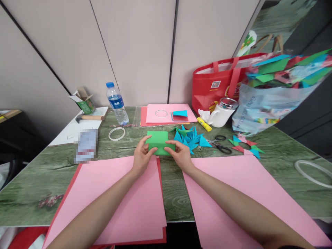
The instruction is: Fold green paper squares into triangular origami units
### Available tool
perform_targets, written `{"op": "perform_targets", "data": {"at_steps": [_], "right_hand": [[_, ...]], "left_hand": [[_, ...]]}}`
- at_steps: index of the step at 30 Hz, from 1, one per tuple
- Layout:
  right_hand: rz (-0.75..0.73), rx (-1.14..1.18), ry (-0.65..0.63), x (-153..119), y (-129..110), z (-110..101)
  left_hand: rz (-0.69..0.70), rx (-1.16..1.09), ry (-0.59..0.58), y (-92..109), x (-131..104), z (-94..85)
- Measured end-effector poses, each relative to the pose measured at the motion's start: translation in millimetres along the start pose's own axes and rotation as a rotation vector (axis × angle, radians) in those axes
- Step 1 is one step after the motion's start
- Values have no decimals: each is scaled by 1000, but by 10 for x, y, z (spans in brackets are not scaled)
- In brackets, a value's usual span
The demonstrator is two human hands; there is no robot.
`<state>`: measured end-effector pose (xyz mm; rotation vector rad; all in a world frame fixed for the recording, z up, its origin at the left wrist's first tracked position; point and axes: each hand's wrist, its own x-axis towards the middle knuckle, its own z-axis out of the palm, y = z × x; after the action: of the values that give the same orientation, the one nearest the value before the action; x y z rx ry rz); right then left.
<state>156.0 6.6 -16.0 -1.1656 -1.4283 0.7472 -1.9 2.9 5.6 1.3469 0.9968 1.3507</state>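
Observation:
Between my hands is a small piece of green paper [158, 141], with a fold line across it. My left hand [142, 154] pinches its left edge between thumb and fingers. At the right edge my right hand [181, 154] grips it the same way. Just behind the right hand lies a heap of folded blue paper pieces [191, 137] with a little green among them. Black-handled scissors [223, 148] rest right of the heap, beside a ring of folded coloured paper [246, 147].
Pink sheets [116, 200] lie under my left forearm, more pink paper [233, 173] under the right. At the back stand a water bottle [118, 105], a white mug [221, 116], a red bag [215, 86] and a plastic bag of paper [259, 110]. A hammer [90, 117] lies left.

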Motion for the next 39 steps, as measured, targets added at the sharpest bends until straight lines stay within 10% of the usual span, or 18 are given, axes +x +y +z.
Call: {"op": "perform_targets", "data": {"at_steps": [39], "right_hand": [[12, 50, 25, 9, 4, -10]], "left_hand": [[-1, 132, 43, -116, 15, -20]]}}
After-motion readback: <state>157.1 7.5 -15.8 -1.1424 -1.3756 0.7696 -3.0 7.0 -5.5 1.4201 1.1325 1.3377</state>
